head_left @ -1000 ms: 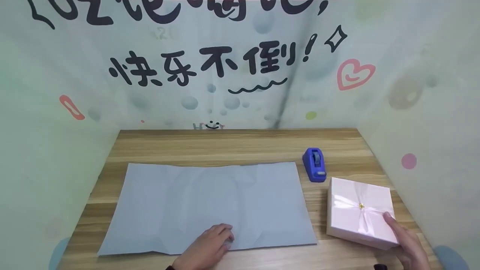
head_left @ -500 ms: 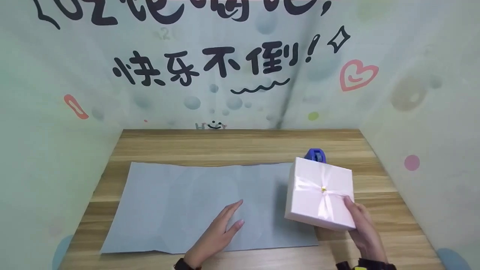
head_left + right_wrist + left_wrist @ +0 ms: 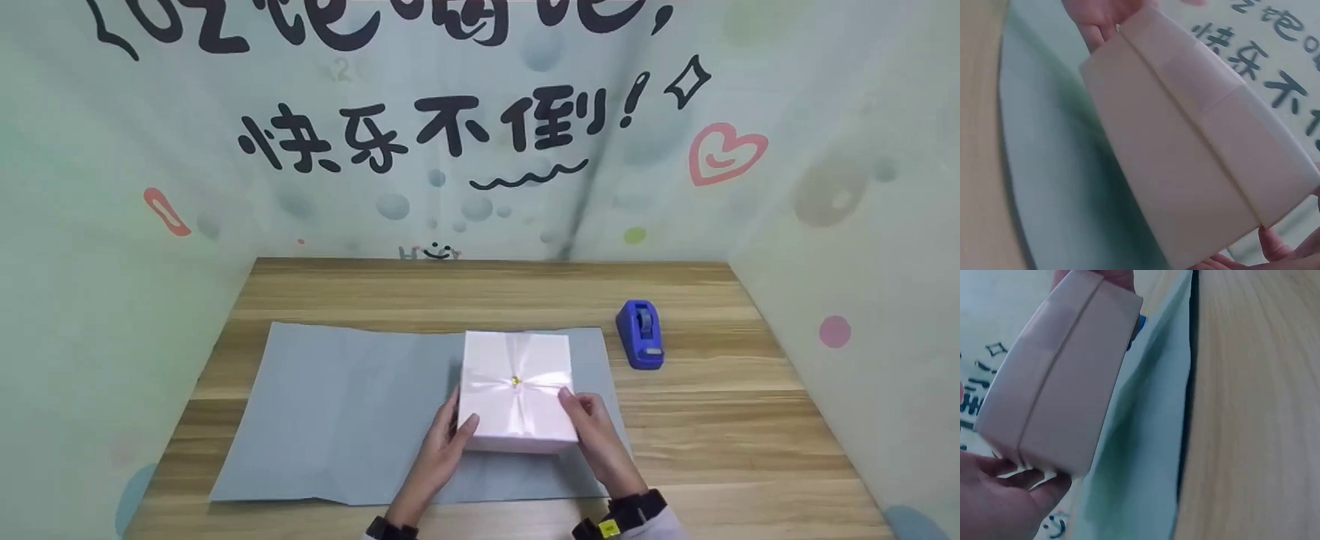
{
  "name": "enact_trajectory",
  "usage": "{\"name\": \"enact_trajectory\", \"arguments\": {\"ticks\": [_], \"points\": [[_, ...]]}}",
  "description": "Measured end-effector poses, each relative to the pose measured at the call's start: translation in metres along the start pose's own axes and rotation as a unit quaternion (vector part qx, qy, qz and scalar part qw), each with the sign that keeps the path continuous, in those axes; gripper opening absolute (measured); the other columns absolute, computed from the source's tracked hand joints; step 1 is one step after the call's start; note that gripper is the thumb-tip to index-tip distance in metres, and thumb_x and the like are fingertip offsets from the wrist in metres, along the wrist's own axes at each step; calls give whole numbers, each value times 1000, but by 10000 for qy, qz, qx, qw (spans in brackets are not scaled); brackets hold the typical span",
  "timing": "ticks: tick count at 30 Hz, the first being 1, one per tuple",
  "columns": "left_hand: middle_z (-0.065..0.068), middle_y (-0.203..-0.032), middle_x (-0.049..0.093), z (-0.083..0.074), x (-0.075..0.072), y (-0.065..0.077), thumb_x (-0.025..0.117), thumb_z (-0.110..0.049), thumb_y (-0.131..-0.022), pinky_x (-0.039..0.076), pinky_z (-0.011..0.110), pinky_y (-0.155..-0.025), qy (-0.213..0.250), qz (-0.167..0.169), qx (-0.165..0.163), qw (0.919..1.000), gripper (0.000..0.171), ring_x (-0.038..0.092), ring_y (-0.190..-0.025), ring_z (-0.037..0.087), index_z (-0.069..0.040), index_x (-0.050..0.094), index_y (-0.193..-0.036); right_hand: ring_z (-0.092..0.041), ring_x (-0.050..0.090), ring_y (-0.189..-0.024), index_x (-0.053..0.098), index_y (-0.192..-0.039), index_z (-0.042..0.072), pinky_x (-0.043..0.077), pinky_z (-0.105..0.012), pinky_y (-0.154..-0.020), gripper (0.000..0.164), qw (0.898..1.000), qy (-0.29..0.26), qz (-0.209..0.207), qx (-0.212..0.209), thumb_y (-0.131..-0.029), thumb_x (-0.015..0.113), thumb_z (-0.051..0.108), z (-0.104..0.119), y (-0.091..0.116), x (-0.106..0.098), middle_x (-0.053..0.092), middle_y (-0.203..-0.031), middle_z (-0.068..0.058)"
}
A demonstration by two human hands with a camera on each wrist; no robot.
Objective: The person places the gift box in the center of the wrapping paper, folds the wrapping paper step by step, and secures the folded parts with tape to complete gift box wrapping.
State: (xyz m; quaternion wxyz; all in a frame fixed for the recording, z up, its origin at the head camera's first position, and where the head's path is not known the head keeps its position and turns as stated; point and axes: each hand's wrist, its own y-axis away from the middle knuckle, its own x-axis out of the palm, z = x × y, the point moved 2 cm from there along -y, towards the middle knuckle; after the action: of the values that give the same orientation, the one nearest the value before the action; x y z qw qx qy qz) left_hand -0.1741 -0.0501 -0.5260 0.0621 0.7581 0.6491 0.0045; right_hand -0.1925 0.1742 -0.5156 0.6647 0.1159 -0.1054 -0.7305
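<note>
A pale pink gift box [image 3: 517,409] with a ribbon bow and a small gold centre is held between both hands. My left hand [image 3: 439,450] grips its left side, thumb at the near left corner. On the opposite side, my right hand [image 3: 604,446] holds the box with the thumb on the lid's right edge. Beneath it lies a large sheet of grey-blue paper [image 3: 337,420], with the box over its right half. The left wrist view shows the box's plain side [image 3: 1072,388] and lid seam, raised over the paper, with fingertips under its lower end.
A blue tape dispenser [image 3: 641,335] stands on the wooden table [image 3: 720,420], just right of the paper's far right corner. Behind the table hangs a printed backdrop [image 3: 480,202] with dark lettering, and pale walls close in both sides.
The right hand has carried the gift box leftward from the table's right side to over the paper. The left hand has come off the paper and taken hold of the box's left side.
</note>
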Motion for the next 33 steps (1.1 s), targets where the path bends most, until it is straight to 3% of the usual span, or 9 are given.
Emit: {"name": "enact_trajectory", "arguments": {"ticks": [3, 8, 11, 16, 22, 28, 33], "points": [[21, -155, 9, 10, -12, 1, 51, -34, -94, 14, 51, -114, 81, -444, -103, 9989, 73, 8, -142, 37, -2, 14, -148, -24, 48, -106, 34, -117, -2, 43, -31, -91, 49, 9995, 239, 197, -72, -95, 47, 39, -6, -1, 18, 40, -118, -17], [19, -155, 9, 20, -31, 4, 52, -29, -95, 14, 50, -114, 42, -796, -155, 9967, 71, 8, -142, 37, -3, 14, -148, -33, 47, -121, 35, -127, -1, 36, -48, -105, 60, 9947, 864, 506, -223, -94, 45, 48, -11, -1, 39, 44, -130, -22], [19, -154, 10, 21, -42, 7, 51, -29, -95, 14, 50, -114, -42, -965, -171, 9952, 69, 9, -142, 38, -3, 14, -148, -35, 45, -125, 34, -130, -1, 34, -51, -106, 63, 9914, 1039, 719, -355, -94, 45, 49, -12, -1, 51, 45, -134, -23], [17, -154, 14, 19, -60, 10, 50, -33, -95, 17, 48, -114, -348, -1261, -470, 9903, 68, 12, -142, 36, -7, 18, -148, -34, 42, -128, 35, -130, 1, 33, -51, -107, 61, 9855, 1262, 1011, -518, -94, 45, 49, -14, 0, 68, 44, -137, -23], [15, -156, 12, 17, -78, 10, 47, -39, -96, 15, 49, -115, -513, -1302, -866, 9864, 69, 10, -143, 34, -10, 15, -149, -35, 39, -132, 38, -130, 3, 32, -49, -108, 59, 9687, 1983, 1277, -770, -95, 42, 50, -13, -2, 80, 43, -140, -24], [13, -157, 8, 20, -88, 12, 44, -42, -96, 12, 49, -116, -314, -1347, -923, 9861, 70, 6, -144, 33, -11, 12, -150, -37, 44, -127, 40, -130, 1, 37, -51, -103, 62, 9517, 2514, 1460, -983, -95, 39, 52, -9, -3, 89, 46, -135, -25], [13, -157, 7, 21, -88, 14, 41, -42, -97, 9, 49, -116, -291, -1336, -853, 9869, 69, 4, -144, 32, -10, 10, -150, -36, 41, -129, 39, -134, 2, 35, -51, -105, 65, 9504, 2573, 1481, -928, -94, 39, 53, -12, -5, 88, 44, -138, -24]]}}
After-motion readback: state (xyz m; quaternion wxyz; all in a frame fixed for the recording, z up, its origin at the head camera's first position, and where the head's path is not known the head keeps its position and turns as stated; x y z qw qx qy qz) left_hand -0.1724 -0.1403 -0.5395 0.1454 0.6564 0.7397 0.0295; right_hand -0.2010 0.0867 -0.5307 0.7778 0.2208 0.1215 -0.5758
